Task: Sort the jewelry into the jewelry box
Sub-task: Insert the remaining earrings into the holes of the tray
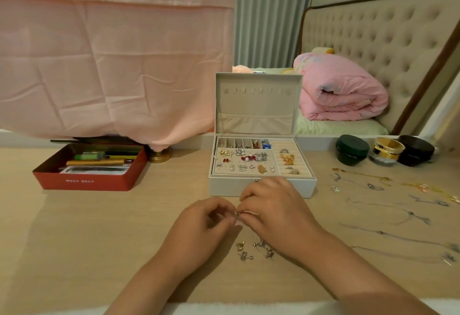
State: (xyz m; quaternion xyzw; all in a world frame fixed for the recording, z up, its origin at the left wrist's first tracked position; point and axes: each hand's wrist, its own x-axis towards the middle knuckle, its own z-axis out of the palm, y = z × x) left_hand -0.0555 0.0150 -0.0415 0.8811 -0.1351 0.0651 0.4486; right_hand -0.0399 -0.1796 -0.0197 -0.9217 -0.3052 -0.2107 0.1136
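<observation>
Nearest, along the bottom edge, a blurred white strip (pixel 224 309), cut off by the frame, material not readable. Above it, two bare forearms over the pale wood-grain counter (pixel 74 240), meeting near the middle. Fingers of the left hand (pixel 206 225) curled inward, those of the right hand (pixel 276 211) likewise, fingertips of both pinching a small silvery piece (pixel 236 213), mostly hidden by the fingers and too small to tell its kind. Just beneath the hands, partly covered by the right wrist, a loose scatter of small silver and gold earrings (pixel 256 248) on the counter. Off to the right, thin silver and gold chain necklaces (pixel 373 182) spread flat, the outermost cut off at the frame edge, pendants too blurred to name. Just behind the hands, a pale grey fabric-covered jewelry box (pixel 224 187), lid standing open; inside, a beige pad dotted with earrings, ring rolls at the right holding a few gold pieces, small back compartments partly filled, contents hard to make out. Left of it, a red rectangular tin (pixel 89 177) of pens, white lettering illegible. At the back right, a dark green round jar (pixel 352 150), a gold-banded glass jar (pixel 387 151), a black round jar (pixel 415 150). Behind the tin, a round brass base (pixel 160 156), everything above it hidden under a draped pink cloth (pixel 112 65). Farthest, a rolled pink quilt (pixel 341 90) on a bed.
</observation>
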